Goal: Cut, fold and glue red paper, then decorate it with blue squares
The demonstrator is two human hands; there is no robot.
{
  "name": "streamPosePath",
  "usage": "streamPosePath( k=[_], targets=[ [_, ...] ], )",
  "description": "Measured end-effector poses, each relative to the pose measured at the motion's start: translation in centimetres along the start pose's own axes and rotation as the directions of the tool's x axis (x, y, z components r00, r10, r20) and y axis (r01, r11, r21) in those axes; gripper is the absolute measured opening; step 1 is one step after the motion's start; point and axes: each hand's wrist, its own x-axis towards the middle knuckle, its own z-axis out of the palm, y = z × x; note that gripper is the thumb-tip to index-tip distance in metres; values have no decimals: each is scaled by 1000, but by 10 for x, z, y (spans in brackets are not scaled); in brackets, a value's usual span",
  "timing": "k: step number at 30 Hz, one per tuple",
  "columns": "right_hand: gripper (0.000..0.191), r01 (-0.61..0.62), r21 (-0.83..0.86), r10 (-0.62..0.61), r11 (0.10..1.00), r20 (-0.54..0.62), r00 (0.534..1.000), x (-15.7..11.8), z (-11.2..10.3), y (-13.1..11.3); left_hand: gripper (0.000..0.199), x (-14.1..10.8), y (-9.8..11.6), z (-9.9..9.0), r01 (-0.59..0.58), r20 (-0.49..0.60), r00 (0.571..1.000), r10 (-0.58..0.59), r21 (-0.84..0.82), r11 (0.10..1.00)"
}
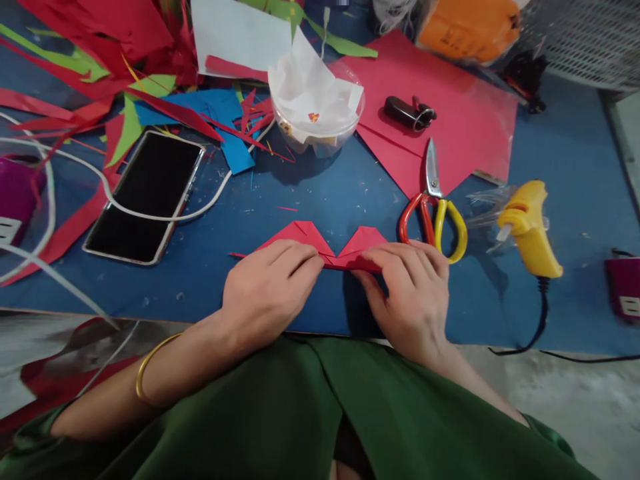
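A folded red paper (pixel 336 256) lies near the front edge of the blue table, with two raised peaks and a V-shaped dip between them. My left hand (pixel 273 283) is closed over its left part, the fingers pressed on the lower folded edge. On the right part, my right hand (pixel 407 287) pinches the same edge, fingers on top and thumb below. Just beyond my right hand lie scissors (pixel 433 170) with one red and one yellow handle, blades pointing away. The undersides of the folds are hidden by my fingers.
A phone (pixel 150 197) with a white cable across it lies left. Behind stands a clear bowl (pixel 325 137) holding white paper. Red sheets (pixel 450 160) carry a black object (pixel 407 115). A yellow glue gun (pixel 533 227) is at right; coloured paper scraps (pixel 80 123) pile at back left.
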Motion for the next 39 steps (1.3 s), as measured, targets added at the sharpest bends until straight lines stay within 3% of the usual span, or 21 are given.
streamPosePath(
  k=[7,10,13,19,22,27,32,39],
  targets=[
    [7,-64,12,64,998,23,998,4,5,-2,16,1,1,-5,-41,-19,999,42,45,998],
    [7,-60,10,59,998,20,998,3,5,-1,15,1,1,-6,-156,-33,987,157,35,987],
    [7,-51,-2,51,999,18,999,3,6,0,19,3,3,-4,-235,20,972,234,21,972],
    [10,-40,-21,39,999,-30,999,1,6,1,35,3,6,-6,-241,146,961,233,36,970],
    [18,36,3,-36,999,-65,997,-6,0,1,43,0,8,-8,-243,177,957,231,44,969],
    [36,237,49,-240,970,61,969,-23,-10,-2,48,-6,14,-9,-222,173,963,207,70,973],
    [40,278,19,-278,960,144,950,-26,-6,-10,43,-9,22,-7,-178,190,969,156,101,979],
    [45,305,-63,-291,950,162,943,-24,0,-19,41,-11,26,-3,-150,166,978,129,118,982]
  ],
)
